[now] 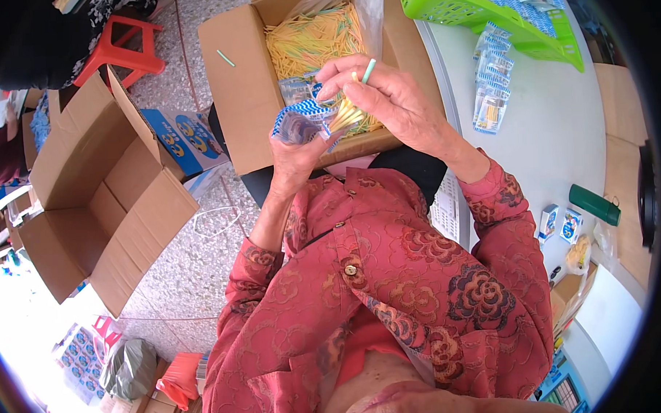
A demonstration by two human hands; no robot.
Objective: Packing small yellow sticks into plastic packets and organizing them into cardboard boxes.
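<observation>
Red floral-patterned shirt (392, 292) fills the bottom centre, closest to the lens. Floor is speckled grey stone tile (194, 269). Going L to R: big empty brown cardboard box w/ flaps open (97, 200) on the floor far left, red plastic stool (125, 50) above it, blue printed flat carton (186, 139) beside the box. Centre: open brown cardboard box of thin yellow and green sticks (314, 43), close in front of the lap. Left hand (299, 153) has fingers clamped round a small clear plastic packet w/ blue-white edge (306, 120), just over that box's near edge. Right hand (385, 95) touches the packet's mouth, fingers pinched together on a bunch of yellow sticks (348, 115) & one pale green stick (369, 70). Right: round white table (554, 148), rim curving past the elbow, w/ lime green plastic basket (484, 15), filled packets (492, 91), dark green cylinder (595, 204). Open floor only between the boxes.
</observation>
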